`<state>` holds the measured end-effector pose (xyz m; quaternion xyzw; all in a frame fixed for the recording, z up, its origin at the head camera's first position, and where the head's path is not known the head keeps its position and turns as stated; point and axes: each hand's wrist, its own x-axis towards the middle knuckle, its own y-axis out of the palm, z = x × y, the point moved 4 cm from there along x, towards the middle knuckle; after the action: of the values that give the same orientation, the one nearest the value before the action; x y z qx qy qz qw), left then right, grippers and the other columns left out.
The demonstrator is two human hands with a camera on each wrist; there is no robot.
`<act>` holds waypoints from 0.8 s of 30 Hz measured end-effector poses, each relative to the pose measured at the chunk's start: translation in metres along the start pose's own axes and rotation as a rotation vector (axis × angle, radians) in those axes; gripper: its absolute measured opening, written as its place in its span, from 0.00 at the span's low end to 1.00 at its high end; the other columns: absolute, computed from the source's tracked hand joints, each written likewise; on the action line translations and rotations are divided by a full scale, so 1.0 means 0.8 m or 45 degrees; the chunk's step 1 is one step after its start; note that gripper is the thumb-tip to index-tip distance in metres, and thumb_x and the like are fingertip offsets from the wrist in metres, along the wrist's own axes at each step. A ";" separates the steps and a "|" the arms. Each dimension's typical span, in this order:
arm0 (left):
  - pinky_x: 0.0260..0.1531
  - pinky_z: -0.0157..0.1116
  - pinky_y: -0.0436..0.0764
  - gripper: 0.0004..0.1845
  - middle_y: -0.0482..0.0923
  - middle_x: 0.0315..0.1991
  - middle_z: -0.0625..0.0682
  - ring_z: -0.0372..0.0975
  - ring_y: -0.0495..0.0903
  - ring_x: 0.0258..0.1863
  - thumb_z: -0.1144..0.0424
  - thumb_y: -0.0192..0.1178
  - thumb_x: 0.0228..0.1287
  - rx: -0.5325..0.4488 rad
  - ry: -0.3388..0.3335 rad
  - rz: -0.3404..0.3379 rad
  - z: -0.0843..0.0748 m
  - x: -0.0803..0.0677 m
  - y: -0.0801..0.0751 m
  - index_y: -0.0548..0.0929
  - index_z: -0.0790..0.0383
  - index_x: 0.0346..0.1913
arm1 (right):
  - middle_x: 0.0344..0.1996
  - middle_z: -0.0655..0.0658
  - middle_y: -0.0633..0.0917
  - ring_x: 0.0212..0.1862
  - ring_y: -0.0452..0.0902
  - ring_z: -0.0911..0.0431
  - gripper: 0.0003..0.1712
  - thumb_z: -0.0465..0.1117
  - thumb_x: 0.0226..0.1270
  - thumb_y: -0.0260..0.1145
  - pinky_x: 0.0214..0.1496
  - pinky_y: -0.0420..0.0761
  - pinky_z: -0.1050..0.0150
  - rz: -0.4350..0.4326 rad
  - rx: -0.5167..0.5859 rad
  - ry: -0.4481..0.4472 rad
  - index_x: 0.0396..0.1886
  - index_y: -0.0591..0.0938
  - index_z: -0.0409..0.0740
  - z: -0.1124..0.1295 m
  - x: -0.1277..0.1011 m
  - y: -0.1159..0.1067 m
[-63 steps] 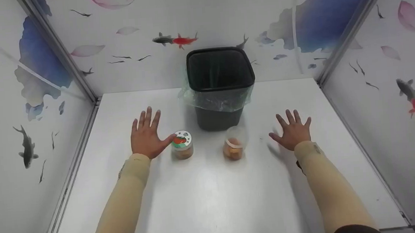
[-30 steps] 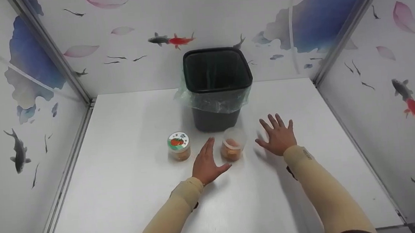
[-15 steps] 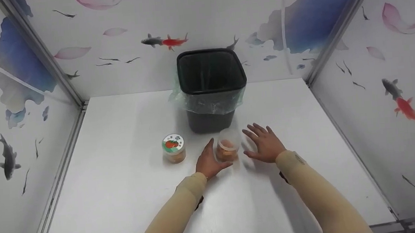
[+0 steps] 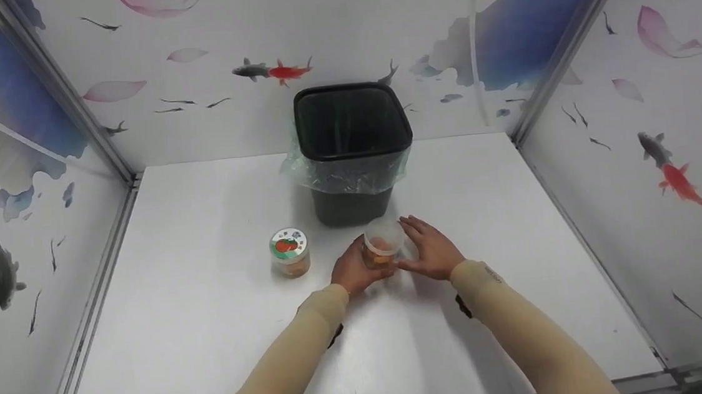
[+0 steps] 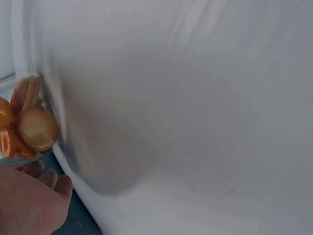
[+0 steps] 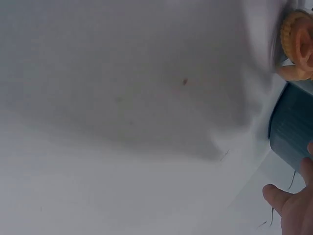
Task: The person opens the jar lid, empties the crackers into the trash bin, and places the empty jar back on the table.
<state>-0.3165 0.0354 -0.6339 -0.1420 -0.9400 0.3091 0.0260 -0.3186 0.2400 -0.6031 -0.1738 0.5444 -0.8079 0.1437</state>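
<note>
Your left hand (image 4: 353, 271) wraps the left side of the open clear jar (image 4: 381, 248), just below the centre of the head view, thumb and fingers curled partway round its wall; your right hand (image 4: 429, 252) lies against the jar's right side with fingers nearly straight, more a brace than a grasp. The jar stands upright on the white table (image 4: 211, 333), holds orange-brown biscuits (image 5: 30, 126) and carries no lid. The wrist views show little beyond table surface, the biscuits at one edge and part of each palm, so how firmly you grip cannot be confirmed from them. Risk one: the mouth is open, so any tilt while lifting may spill the biscuits across the table. Risk two: the hold is uneven, one hand curled and one flat, and a thin plastic wall may flex or slip out sideways under a squeeze. Risk three: the black bin (image 4: 352, 150) stands just above the jar in the frame, its loose bag liner (image 4: 349, 175) hanging outward; a forward move could catch the liner or knock the bin wall. The lidded jar (image 4: 289, 252) stands near to the left of your left hand, apart from it, and a sweeping left elbow could topple it. Open room lies in the lower half of the frame and to the right of your right hand; the enclosure walls close the table on three sides.
</note>
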 end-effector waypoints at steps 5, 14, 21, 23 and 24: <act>0.68 0.43 0.65 0.60 0.68 0.70 0.52 0.44 0.67 0.68 0.39 0.78 0.42 0.035 0.009 -0.025 0.000 0.006 -0.002 0.60 0.56 0.76 | 0.76 0.39 0.60 0.75 0.54 0.46 0.61 0.79 0.57 0.58 0.71 0.63 0.45 0.016 0.127 0.113 0.79 0.58 0.46 0.007 0.003 0.010; 0.67 0.41 0.67 0.60 0.71 0.68 0.51 0.43 0.70 0.66 0.40 0.80 0.40 0.041 0.035 -0.051 -0.004 0.013 0.004 0.61 0.57 0.75 | 0.75 0.40 0.61 0.75 0.55 0.46 0.58 0.69 0.55 0.70 0.73 0.58 0.45 -0.047 0.419 0.315 0.79 0.58 0.48 0.018 0.007 0.022; 0.63 0.43 0.72 0.51 0.76 0.62 0.55 0.47 0.76 0.61 0.44 0.77 0.45 0.084 0.108 -0.160 -0.002 0.016 0.006 0.67 0.61 0.71 | 0.68 0.47 0.71 0.68 0.66 0.52 0.61 0.68 0.47 0.77 0.69 0.64 0.48 -0.186 0.652 0.318 0.76 0.62 0.48 0.029 0.011 0.029; 0.63 0.43 0.72 0.50 0.77 0.62 0.56 0.48 0.76 0.60 0.45 0.77 0.46 0.094 0.113 -0.175 -0.001 0.016 0.006 0.67 0.61 0.71 | 0.68 0.47 0.71 0.67 0.66 0.53 0.63 0.68 0.45 0.78 0.69 0.65 0.49 -0.212 0.685 0.356 0.76 0.61 0.47 0.031 0.010 0.030; 0.63 0.43 0.72 0.50 0.77 0.62 0.56 0.48 0.76 0.60 0.46 0.77 0.46 0.095 0.114 -0.179 -0.001 0.017 0.006 0.67 0.61 0.71 | 0.68 0.46 0.71 0.67 0.67 0.52 0.63 0.68 0.44 0.78 0.69 0.65 0.49 -0.226 0.706 0.370 0.76 0.61 0.46 0.031 0.010 0.031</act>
<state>-0.3279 0.0437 -0.6365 -0.0884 -0.9334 0.3346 0.0948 -0.3136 0.2068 -0.6164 -0.0575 0.3011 -0.9512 0.0354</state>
